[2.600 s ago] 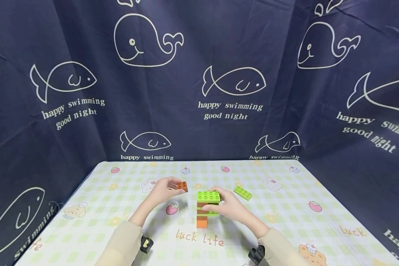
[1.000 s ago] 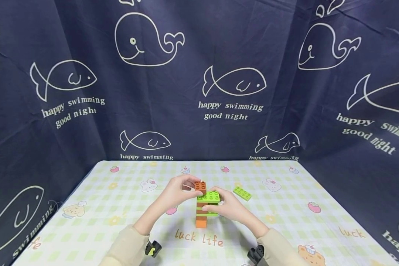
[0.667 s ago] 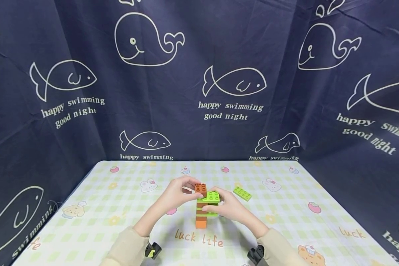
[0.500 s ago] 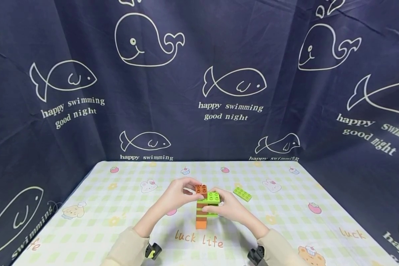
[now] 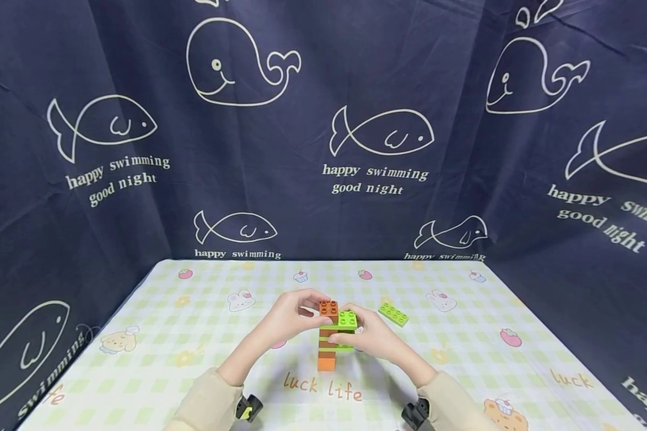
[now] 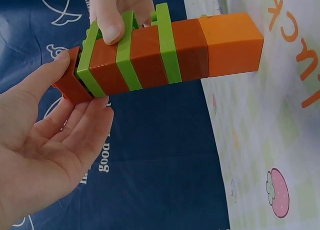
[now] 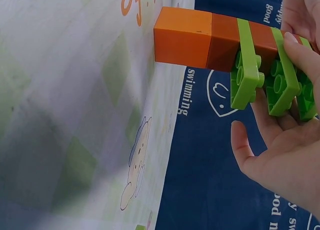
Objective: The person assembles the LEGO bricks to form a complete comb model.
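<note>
A tower of toy building bricks stands upright on the table: an orange brick (image 5: 326, 364) at the bottom, then brown bricks alternating with several green plates that jut out to the right. My left hand (image 5: 293, 314) pinches a brown brick (image 5: 329, 307) by its sides, on the left half of the top green plate (image 5: 348, 318). In the left wrist view that brown brick (image 6: 74, 83) sits slightly tilted, with a thin dark gap beside the green plate. My right hand (image 5: 376, 336) grips the tower's upper part from the right, its thumb on the brown brick (image 6: 107, 63) below the top plate.
A loose green plate (image 5: 393, 313) with studs lies on the table behind my right hand. The table wears a checked cloth (image 5: 194, 323) with printed pictures. Dark blue curtains (image 5: 313, 78) stand around its back and sides.
My left hand has carried the brown brick right from beside the tower, then lowered it onto the top green plate, shifting slightly right. My right hand has kept its grip on the tower.
</note>
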`<state>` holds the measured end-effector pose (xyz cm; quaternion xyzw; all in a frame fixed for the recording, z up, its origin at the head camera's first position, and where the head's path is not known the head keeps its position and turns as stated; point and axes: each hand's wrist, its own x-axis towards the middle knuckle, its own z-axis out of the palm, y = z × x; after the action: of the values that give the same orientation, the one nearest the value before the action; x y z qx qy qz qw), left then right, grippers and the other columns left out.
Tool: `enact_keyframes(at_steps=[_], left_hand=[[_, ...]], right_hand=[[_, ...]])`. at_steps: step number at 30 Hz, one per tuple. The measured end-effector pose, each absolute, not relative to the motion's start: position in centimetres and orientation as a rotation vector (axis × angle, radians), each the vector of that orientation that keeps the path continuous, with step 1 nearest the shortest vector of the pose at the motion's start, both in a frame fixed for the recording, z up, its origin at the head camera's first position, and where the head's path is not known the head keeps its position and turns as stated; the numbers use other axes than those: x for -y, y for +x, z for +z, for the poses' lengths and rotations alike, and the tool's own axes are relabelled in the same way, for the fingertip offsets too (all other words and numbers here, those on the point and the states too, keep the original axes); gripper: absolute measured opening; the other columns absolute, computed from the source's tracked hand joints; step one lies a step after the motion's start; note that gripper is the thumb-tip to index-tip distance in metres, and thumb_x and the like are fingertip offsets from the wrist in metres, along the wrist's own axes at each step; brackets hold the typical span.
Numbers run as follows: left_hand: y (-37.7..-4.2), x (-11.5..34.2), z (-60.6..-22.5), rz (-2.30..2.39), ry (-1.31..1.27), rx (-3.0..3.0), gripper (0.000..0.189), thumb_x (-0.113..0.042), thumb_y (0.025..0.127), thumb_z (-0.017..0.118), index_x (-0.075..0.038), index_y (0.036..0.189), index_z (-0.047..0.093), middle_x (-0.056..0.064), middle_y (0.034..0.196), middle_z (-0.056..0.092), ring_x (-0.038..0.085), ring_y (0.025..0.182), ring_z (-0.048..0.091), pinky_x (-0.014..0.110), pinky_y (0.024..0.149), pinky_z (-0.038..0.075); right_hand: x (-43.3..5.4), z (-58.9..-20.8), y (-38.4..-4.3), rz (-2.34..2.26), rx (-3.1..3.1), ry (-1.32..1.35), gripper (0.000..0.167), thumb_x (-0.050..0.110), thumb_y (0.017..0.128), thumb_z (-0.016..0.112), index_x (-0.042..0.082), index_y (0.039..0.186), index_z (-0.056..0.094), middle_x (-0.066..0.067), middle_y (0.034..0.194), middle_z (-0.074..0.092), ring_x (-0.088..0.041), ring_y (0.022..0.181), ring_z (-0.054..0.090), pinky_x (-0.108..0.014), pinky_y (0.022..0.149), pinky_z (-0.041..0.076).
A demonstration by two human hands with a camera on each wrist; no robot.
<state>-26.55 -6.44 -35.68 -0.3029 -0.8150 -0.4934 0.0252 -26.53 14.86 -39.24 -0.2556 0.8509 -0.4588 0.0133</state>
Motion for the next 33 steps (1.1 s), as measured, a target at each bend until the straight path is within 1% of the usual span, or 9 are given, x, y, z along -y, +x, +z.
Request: enact_keyframes(at_steps=[3,9,11,15,18,25,29,33], left_hand=[[-26.6,6.4,-35.8,-1.515,-0.952,2.523,0.032,-0.024,0.08,0.075,-0.01,0.108,0.066,0.003,0.101,0.07,0.017,0.093,0.065,0.02,0.078,0.054],[-26.6,6.4,-35.9,-1.495,-0.962,2.534,0.031,-0.024,0.081,0.074,-0.01,0.107,0.066,0.001,0.1,0.069,0.015,0.092,0.065,0.022,0.076,0.055],[-26.6,6.2,-36.0,-1.489,-0.951,2.527,0.031,-0.025,0.08,0.074,-0.011,0.107,0.066,0.0,0.098,0.069,0.014,0.091,0.065,0.021,0.075,0.055],[-26.6,5.9,-36.3,-1.486,-0.911,2.503,0.03,-0.028,0.08,0.075,-0.012,0.104,0.066,0.0,0.095,0.069,0.012,0.086,0.065,0.021,0.072,0.055],[-26.5,5.7,-36.5,-1.495,-0.904,2.485,0.029,-0.028,0.079,0.075,-0.012,0.103,0.066,0.001,0.093,0.068,0.014,0.083,0.065,0.022,0.069,0.055],[-26.7,5.7,-36.8,-1.521,-0.911,2.474,0.027,-0.024,0.079,0.076,-0.011,0.101,0.065,0.001,0.092,0.068,0.014,0.084,0.064,0.022,0.071,0.054],[-26.9,5.8,-36.9,-1.546,-0.891,2.474,0.027,-0.023,0.079,0.076,-0.013,0.101,0.065,0.0,0.092,0.067,0.012,0.084,0.062,0.02,0.069,0.052],[-27.0,5.9,-37.0,-1.554,-0.876,2.475,0.027,-0.023,0.079,0.076,-0.014,0.101,0.064,-0.001,0.091,0.066,0.009,0.082,0.059,0.02,0.065,0.049]], right_hand=[[-14.9,-39.2,-26.5,-1.436,-2.647,-0.8,0.035,0.04,0.077,0.074,0.025,0.105,0.06,0.011,0.093,0.066,-0.011,0.089,0.059,-0.033,0.079,0.048],[-14.9,-39.4,-26.5,-1.418,-2.666,-0.791,0.033,0.038,0.077,0.075,0.024,0.103,0.06,0.01,0.092,0.066,-0.01,0.088,0.058,-0.03,0.078,0.047],[-14.9,-39.4,-26.5,-1.419,-2.663,-0.788,0.032,0.038,0.077,0.075,0.024,0.102,0.06,0.01,0.092,0.066,-0.011,0.089,0.058,-0.03,0.079,0.047],[-14.9,-39.5,-26.6,-1.416,-2.665,-0.792,0.032,0.039,0.077,0.075,0.025,0.101,0.06,0.011,0.095,0.066,-0.012,0.092,0.057,-0.03,0.081,0.047],[-14.9,-39.5,-26.5,-1.416,-2.67,-0.8,0.032,0.04,0.077,0.075,0.026,0.101,0.06,0.012,0.096,0.065,-0.011,0.093,0.057,-0.029,0.081,0.047],[-14.9,-39.4,-26.4,-1.438,-2.65,-0.806,0.032,0.037,0.077,0.075,0.024,0.103,0.06,0.01,0.094,0.067,-0.01,0.091,0.059,-0.032,0.081,0.047],[-14.8,-39.2,-26.5,-1.436,-2.65,-0.826,0.033,0.035,0.078,0.075,0.022,0.103,0.06,0.007,0.093,0.067,-0.011,0.09,0.059,-0.03,0.08,0.047],[-14.7,-39.1,-26.8,-1.416,-2.655,-0.824,0.034,0.035,0.077,0.076,0.021,0.104,0.06,0.007,0.093,0.067,-0.011,0.089,0.059,-0.031,0.08,0.048]])
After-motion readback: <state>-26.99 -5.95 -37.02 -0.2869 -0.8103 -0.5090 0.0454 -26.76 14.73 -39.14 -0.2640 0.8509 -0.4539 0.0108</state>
